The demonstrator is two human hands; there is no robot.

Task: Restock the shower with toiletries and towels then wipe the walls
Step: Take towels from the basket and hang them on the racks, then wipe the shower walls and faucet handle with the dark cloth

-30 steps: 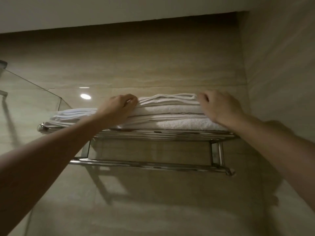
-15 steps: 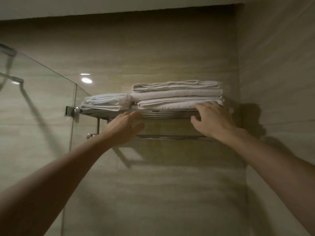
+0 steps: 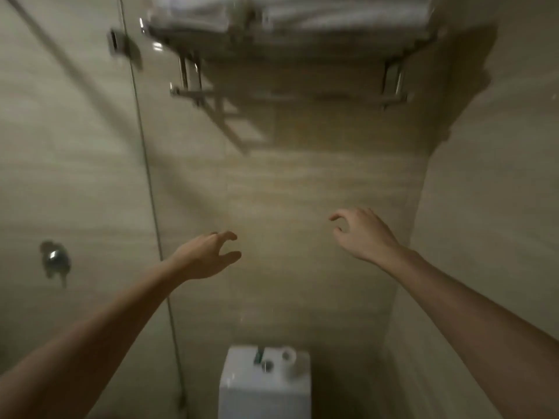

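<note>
Two bare arms are stretching forward, the left hand (image 3: 205, 256) and right hand (image 3: 364, 234) each hovering with a loose, half-curled grip holding nothing, above a white toilet tank (image 3: 263, 391), while folded white towels (image 3: 348, 14) are lying on the metal rack (image 3: 287, 48) high on the tiled wall (image 3: 302, 182).

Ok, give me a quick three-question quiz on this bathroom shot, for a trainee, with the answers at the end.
1. True or false: the left hand grips a towel.
2. Where do the folded towels lie? A on the metal rack; B on the floor; C in a basket.
3. What stands on the toilet tank beside the flush button?
Key: 1 false, it holds nothing; 2 A; 3 a paper roll.
</note>
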